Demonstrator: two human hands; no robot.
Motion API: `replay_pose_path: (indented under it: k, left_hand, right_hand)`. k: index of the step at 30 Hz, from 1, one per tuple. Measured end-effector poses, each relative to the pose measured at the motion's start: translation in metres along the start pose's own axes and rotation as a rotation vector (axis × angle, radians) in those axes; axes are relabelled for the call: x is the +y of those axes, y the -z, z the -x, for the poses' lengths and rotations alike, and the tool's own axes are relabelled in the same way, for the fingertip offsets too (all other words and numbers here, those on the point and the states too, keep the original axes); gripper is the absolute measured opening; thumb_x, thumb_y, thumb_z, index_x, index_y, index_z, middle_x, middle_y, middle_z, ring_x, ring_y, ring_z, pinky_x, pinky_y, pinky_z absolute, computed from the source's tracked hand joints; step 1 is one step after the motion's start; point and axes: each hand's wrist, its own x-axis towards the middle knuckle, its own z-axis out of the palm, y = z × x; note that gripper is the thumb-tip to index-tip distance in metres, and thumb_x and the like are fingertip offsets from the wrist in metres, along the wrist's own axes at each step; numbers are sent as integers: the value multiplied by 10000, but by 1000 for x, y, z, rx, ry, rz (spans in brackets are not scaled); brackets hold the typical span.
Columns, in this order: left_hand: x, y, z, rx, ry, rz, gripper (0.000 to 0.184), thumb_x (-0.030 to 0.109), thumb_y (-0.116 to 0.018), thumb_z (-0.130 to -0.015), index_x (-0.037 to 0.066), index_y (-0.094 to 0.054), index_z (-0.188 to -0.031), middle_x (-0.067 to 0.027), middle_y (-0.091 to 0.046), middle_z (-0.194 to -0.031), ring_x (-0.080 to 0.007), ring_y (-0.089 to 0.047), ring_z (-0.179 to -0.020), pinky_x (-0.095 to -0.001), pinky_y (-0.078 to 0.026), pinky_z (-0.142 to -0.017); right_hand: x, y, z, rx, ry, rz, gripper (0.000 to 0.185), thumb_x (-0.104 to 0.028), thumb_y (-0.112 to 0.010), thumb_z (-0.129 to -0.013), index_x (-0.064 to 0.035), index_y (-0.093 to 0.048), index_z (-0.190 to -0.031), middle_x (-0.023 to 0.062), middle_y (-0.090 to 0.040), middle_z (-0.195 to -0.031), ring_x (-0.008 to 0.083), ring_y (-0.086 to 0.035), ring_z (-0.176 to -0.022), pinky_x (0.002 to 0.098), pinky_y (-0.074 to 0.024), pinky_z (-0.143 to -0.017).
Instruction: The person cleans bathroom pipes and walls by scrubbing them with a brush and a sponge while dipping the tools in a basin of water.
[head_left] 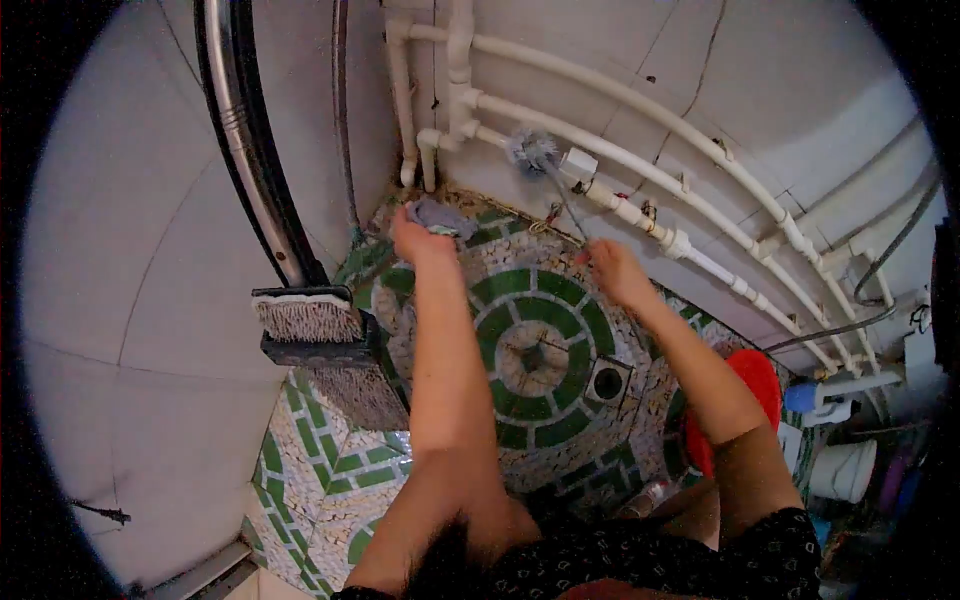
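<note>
My left hand [418, 238] is closed on a crumpled grey cloth [440, 216], low in the corner near the floor. Part of its fingers is hidden behind the hand and the cloth. My right hand [614, 272] grips the lower end of a thin-handled brush [533, 152]. The brush's round, fluffy grey head is up against the white pipes [620, 205], left of a white square fitting [578, 166]. Whether the bristles touch a pipe I cannot tell.
Mops with flat heads [310, 318] lean at the left wall. The green patterned floor [532, 360] has a square drain [607, 383]. A red object [760, 385] lies behind my right arm. A white bucket [843, 470] and hoses stand at the right.
</note>
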Motion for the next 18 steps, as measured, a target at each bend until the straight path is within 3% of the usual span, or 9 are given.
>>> replay_pose_path:
  k: [3,7,9,11,13,15,18]
  left_hand:
    - [-21,3,-2,-100,46,54,171,176,-541,-812,23,-572,-879,-65,-583,-929,-247,-563,-809,-437,-477,-714]
    - [-32,-10,25,10,44,-59,196,201,-493,-854,25,-563,-906,-60,-583,-910,-236,-563,-811,-422,-474,-704]
    - [-24,-13,21,-63,64,1,205,211,-480,-866,27,-564,-901,-61,-583,-902,-232,-564,-810,-423,-473,-698]
    - [-15,-12,21,-45,61,-7,197,204,-480,-867,29,-561,-903,-63,-582,-897,-234,-566,-799,-421,-474,-694]
    - [-13,-13,15,-83,62,0,185,197,-484,-867,31,-561,-894,-63,-581,-891,-234,-567,-788,-417,-475,-693]
    - [-16,-1,-4,-157,44,33,173,190,-489,-867,33,-562,-871,-63,-580,-886,-231,-567,-778,-412,-475,-695]
    - [-17,-6,5,-31,54,-17,158,178,-488,-871,33,-552,-866,-62,-575,-871,-230,-562,-764,-406,-477,-685]
  right_hand:
    - [-21,1,-50,-25,-52,-133,346,-358,-428,-881,-35,-550,-869,59,-509,-617,184,-452,-445,336,-370,-425]
    - [-46,-20,-73,51,-129,-299,463,-470,-423,-846,-30,-556,-786,43,-445,-500,181,-415,-382,357,-330,-351]
    - [-34,-25,-51,171,35,-265,496,-492,-408,-848,-29,-558,-756,40,-434,-489,177,-416,-383,356,-333,-351]
    - [-15,-21,-4,100,-23,-250,517,-494,-385,-866,-30,-564,-725,37,-435,-493,159,-421,-399,338,-337,-374]
    - [6,-14,34,-3,-234,-208,515,-470,-362,-888,-31,-569,-717,43,-456,-508,140,-443,-438,313,-357,-426]
    - [10,-6,36,79,-131,-93,496,-433,-345,-907,-29,-569,-726,55,-483,-530,133,-466,-470,297,-380,-469]
    - [-18,22,36,223,-41,-10,471,-392,-335,-919,-16,-563,-749,97,-517,-581,165,-496,-513,299,-398,-511]
